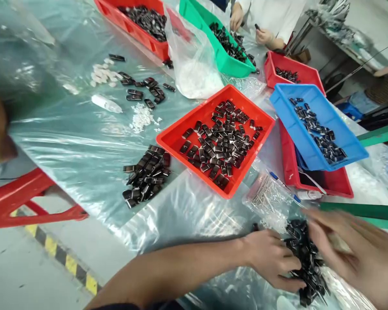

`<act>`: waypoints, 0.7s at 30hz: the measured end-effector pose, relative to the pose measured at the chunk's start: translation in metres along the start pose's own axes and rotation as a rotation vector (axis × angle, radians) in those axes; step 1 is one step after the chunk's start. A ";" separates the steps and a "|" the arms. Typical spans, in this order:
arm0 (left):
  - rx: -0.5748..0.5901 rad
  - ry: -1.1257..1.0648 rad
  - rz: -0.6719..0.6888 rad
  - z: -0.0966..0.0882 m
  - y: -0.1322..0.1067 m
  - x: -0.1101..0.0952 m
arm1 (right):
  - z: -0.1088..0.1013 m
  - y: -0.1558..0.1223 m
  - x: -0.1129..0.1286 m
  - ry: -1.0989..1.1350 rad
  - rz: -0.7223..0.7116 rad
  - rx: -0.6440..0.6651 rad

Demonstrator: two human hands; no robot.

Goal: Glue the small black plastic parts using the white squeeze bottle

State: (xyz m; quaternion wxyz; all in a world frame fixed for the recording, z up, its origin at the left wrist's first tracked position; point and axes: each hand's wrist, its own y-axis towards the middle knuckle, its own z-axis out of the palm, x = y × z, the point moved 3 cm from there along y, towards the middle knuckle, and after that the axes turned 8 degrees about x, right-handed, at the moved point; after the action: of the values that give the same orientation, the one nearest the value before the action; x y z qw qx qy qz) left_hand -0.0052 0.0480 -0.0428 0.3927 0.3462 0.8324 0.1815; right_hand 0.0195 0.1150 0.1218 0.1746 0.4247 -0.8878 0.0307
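Observation:
My left hand (273,260) reaches in from the bottom with its fingers curled against the edge of a pile of small black plastic parts (307,262). Whatever its fingertips pinch is hidden by the hand. Right of the same pile, my right hand (358,254) is smeared by motion, so its fingers and any held thing cannot be made out. Small white pieces (274,221) lie just beyond the pile, beside a clear bag of thin metal pins (265,191).
A red tray (171,146) of black parts stands mid-table, with another black heap (148,174) to its left. Blue (352,142) and green (194,17) trays lie farther off. A co-worker's hands (263,36) work at the back. A red stool (26,198) stands left.

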 end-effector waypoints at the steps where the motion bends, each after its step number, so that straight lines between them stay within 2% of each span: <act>1: 0.009 -0.004 -0.003 -0.001 0.001 -0.001 | 0.011 0.032 0.012 -0.096 -0.174 0.066; 3: 0.031 -0.016 -0.022 -0.003 0.002 -0.003 | 0.040 0.098 0.025 -0.241 -0.229 0.219; 5: 0.055 -0.029 -0.039 -0.004 0.003 -0.003 | 0.069 0.154 0.033 -0.272 -0.232 0.286; 8: 0.091 -0.041 -0.030 -0.004 0.004 -0.001 | 0.104 0.205 0.044 -0.232 -0.289 0.334; 12: 0.122 -0.056 -0.030 -0.004 0.006 0.002 | 0.125 0.220 0.066 -0.246 -0.445 0.515; 15: 0.156 -0.064 -0.030 -0.003 0.006 0.002 | 0.133 0.221 0.078 -0.340 -0.448 0.639; 18: 0.168 -0.054 -0.016 -0.003 0.006 0.002 | 0.139 0.225 0.082 -0.414 -0.413 0.669; 21: 0.150 -0.048 -0.023 -0.003 0.007 0.004 | 0.142 0.229 0.076 -0.443 -0.393 0.647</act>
State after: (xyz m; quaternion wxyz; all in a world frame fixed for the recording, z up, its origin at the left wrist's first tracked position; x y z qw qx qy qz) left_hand -0.0060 0.0557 -0.0393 0.3876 0.3694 0.8379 0.1058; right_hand -0.2401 0.1758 0.0359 -0.1596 0.6148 -0.7507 0.1817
